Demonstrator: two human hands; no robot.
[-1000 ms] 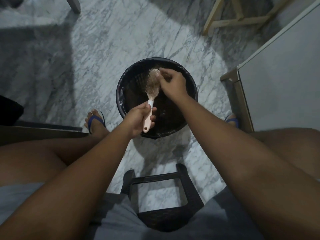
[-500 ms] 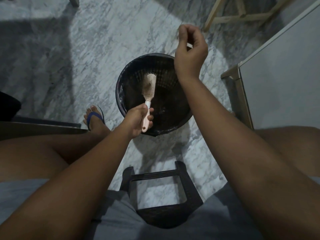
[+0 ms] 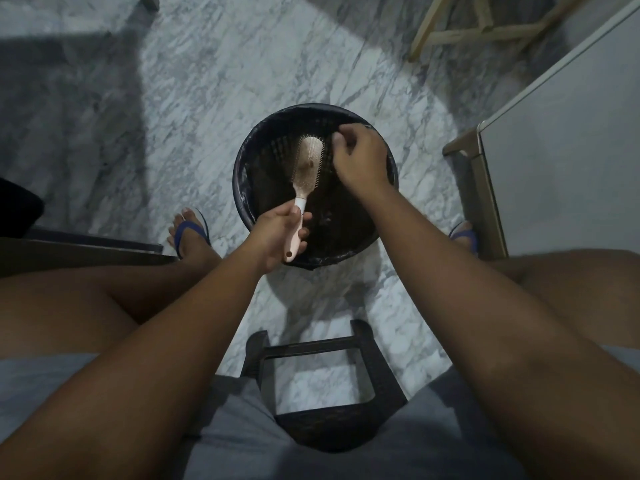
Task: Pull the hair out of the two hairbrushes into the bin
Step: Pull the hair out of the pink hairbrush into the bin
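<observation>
A pale pink hairbrush (image 3: 307, 168) is held over the round black bin (image 3: 242, 188) on the marble floor, bristle side up. A small clump of hair sits in the bristles near the middle of its head. My left hand (image 3: 277, 237) grips its handle at the bin's near rim. My right hand (image 3: 358, 161) hovers over the bin just right of the brush head, fingers pinched together; any hair between them is too small to see. Only one hairbrush is in view.
I sit on a dark stool (image 3: 322, 386) with the bin between my feet in blue flip-flops (image 3: 188, 233). A white cabinet (image 3: 568, 161) stands at the right, a wooden frame (image 3: 485, 29) behind it, and dark furniture (image 3: 79, 247) at the left.
My right hand went from the brush head up and away beyond the bin's rim, then came back down beside the brush head. The brush has turned bristle side up.
</observation>
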